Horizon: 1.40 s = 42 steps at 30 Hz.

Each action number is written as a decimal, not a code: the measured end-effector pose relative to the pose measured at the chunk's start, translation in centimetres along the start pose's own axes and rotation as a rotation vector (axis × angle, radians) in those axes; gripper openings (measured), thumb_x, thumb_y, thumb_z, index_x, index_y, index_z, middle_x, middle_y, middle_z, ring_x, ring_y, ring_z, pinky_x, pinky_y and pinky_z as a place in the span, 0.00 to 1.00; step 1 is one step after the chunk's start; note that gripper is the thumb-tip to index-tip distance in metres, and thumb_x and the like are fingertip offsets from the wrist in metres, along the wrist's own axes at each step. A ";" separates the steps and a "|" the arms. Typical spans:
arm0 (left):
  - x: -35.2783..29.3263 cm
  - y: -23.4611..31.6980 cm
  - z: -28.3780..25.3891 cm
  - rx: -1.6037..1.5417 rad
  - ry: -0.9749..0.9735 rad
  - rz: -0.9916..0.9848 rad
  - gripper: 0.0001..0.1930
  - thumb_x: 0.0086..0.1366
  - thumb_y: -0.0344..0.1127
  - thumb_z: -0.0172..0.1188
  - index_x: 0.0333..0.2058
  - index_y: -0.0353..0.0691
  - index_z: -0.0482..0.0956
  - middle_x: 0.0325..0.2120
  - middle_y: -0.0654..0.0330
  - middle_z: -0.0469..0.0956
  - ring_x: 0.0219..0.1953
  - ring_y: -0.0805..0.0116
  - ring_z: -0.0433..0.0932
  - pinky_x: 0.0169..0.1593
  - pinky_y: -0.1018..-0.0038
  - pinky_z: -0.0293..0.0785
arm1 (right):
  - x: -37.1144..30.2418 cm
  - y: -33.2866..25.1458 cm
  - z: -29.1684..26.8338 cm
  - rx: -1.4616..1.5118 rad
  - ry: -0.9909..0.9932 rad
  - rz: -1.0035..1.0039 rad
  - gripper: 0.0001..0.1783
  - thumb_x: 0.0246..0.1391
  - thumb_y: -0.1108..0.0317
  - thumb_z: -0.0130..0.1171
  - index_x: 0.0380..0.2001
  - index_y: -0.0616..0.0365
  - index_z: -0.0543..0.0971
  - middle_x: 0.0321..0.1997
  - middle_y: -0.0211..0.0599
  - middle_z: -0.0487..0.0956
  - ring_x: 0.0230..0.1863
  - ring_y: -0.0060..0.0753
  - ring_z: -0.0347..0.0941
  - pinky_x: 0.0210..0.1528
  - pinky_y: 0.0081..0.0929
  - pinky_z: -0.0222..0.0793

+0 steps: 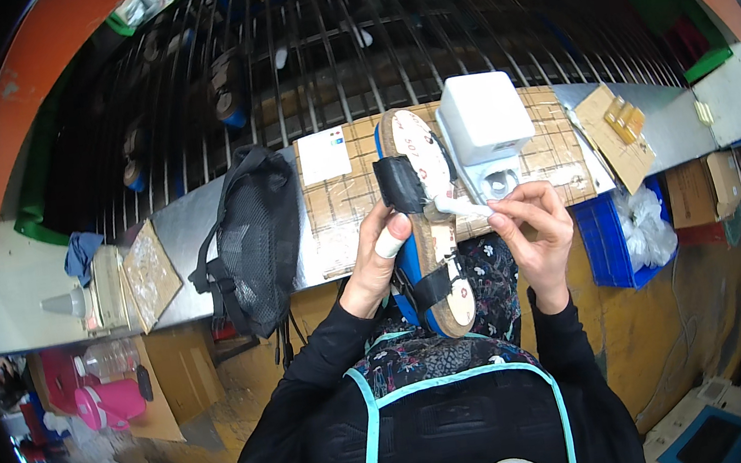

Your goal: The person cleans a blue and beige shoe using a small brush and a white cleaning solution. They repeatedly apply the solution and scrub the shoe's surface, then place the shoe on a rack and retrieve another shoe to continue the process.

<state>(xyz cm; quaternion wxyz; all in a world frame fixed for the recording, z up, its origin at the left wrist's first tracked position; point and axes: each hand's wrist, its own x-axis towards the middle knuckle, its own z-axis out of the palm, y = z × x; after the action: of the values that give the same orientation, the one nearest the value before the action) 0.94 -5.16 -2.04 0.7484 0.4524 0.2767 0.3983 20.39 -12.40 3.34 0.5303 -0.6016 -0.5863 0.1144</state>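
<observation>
My left hand (378, 260) is closed round the side of a sandal (436, 240), with white tape wrapped on the thumb. The sandal has a pale printed footbed, black straps and a blue sole edge, and it stands lengthwise in front of my body. Thumb and fingertips of my right hand (532, 232) pinch a small white strip-like thing (463, 208). Its far end lies against the sandal's middle; I cannot make out its exact kind. Just beyond stands a white box-shaped device (486, 120) with a round dark-centred part at its near side.
Taped cardboard (331, 209) covers the bench under the device. To its left lies a black mesh bag (257, 236). A blue crate (608, 244) with clear plastic hangs at the right. Beyond the bench run metal bars (322, 62), with more sandals (228, 92) among them.
</observation>
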 end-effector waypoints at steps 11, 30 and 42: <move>-1.8 1.4 -1.1 0.143 0.018 0.063 0.39 0.58 0.54 0.65 0.56 0.28 0.65 0.46 0.52 0.75 0.49 0.69 0.74 0.54 0.74 0.68 | 2.0 -0.1 2.7 0.002 -0.026 -0.016 0.09 0.45 0.70 0.70 0.32 0.55 0.86 0.31 0.28 0.74 0.24 0.20 0.68 0.38 0.20 0.58; -1.3 2.7 -1.7 0.037 -0.025 -0.001 0.34 0.61 0.54 0.60 0.54 0.29 0.69 0.44 0.53 0.76 0.46 0.70 0.75 0.51 0.75 0.70 | 4.1 0.7 1.3 -0.173 -0.108 -0.339 0.13 0.37 0.69 0.72 0.32 0.49 0.86 0.31 0.25 0.75 0.29 0.23 0.68 0.41 0.26 0.52; -0.6 1.9 -1.0 -0.216 -0.081 -0.137 0.40 0.62 0.63 0.53 0.60 0.34 0.62 0.50 0.48 0.74 0.47 0.65 0.79 0.50 0.68 0.78 | 2.5 0.6 1.6 -0.104 0.064 -0.095 0.09 0.45 0.71 0.70 0.33 0.56 0.86 0.31 0.29 0.76 0.26 0.21 0.66 0.38 0.22 0.58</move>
<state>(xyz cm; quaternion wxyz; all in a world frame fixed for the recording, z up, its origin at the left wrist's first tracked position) -0.78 -4.68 -0.73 0.8286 0.3651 0.2321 0.3553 20.26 -9.38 3.41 0.5216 -0.6033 -0.6020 0.0392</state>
